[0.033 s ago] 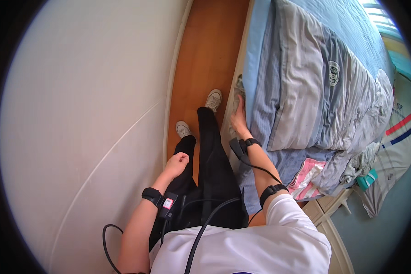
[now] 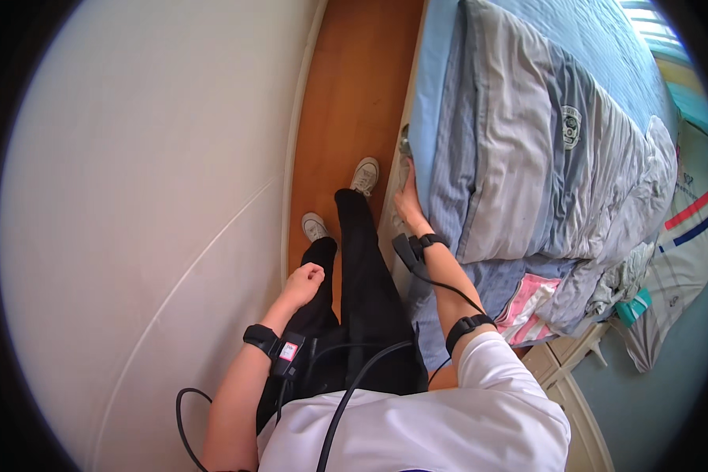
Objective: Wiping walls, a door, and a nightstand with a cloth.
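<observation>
My right hand [image 2: 408,198] reaches along the side of the bed, pressing a crumpled greyish cloth [image 2: 405,141] against the pale bed frame [image 2: 411,102]. Most of the cloth is hidden behind the hand and the bed edge. Beside that hand lies a blue-grey striped quilt [image 2: 451,177], folded over with a grey side and a dark round emblem. In front of my left thigh hangs my left hand [image 2: 304,285], its fingers loosely curled with nothing visible in them.
A white wall [image 2: 157,157] runs close on my left. Between wall and bed is a narrow strip of brown wooden floor [image 2: 362,79]. A pink-and-white cloth [image 2: 529,303], a teal item [image 2: 634,307] and a grey shirt [image 2: 669,267] lie at the right. Black cables [image 2: 346,409] hang across me.
My right hand and the cloth have shifted slightly left, and less of the cloth shows. The bed and my feet also sit a little further left. My left hand stays put.
</observation>
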Available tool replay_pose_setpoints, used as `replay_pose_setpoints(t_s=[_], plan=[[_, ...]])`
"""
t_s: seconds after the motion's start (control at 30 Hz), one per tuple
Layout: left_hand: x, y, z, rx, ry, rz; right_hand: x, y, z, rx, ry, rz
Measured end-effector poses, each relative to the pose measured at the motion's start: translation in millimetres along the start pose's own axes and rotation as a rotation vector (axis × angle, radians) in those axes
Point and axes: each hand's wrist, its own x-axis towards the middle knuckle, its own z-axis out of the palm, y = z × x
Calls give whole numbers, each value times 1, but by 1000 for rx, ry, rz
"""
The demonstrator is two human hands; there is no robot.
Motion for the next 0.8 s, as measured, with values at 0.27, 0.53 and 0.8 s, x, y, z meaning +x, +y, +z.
replay_pose_setpoints(t_s=[0.27,0.53,0.8], plan=[[55,140,-31,124,36,109,86,-69,19,834,-104,196],[198,329,-11,353,342,573,85,-96,47,1554,-35,332],[203,446,21,-155,-149,554,78,-115,-25,-214,315,-73]])
